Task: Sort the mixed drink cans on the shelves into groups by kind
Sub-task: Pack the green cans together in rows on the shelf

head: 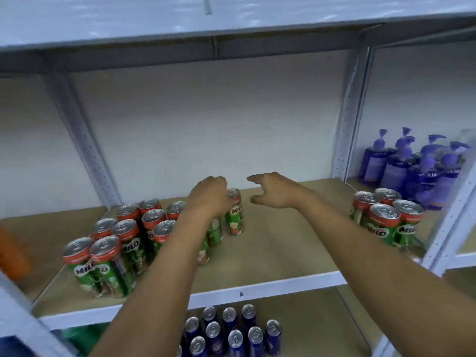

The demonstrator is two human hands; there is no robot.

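Several green Milo cans (pixel 123 240) with red tops stand grouped on the left of the middle shelf (pixel 270 282). My left hand (pixel 210 195) rests over the right end of that group, its fingers against a single Milo can (pixel 235 215); whether it grips the can is unclear. To the right of that can my right hand (pixel 273 191) hovers with fingers apart and nothing in it. A second cluster of Milo cans (pixel 386 217) stands at the shelf's right end. Several blue cans (pixel 231 331) stand on the shelf below.
Purple pump bottles (pixel 412 166) stand behind the right Milo cluster, past a grey upright post (pixel 347 124). Something orange (pixel 13 256) lies at the far left edge. A bare stretch of tan shelf board lies between the two Milo groups. An upper shelf (pixel 231 27) runs overhead.
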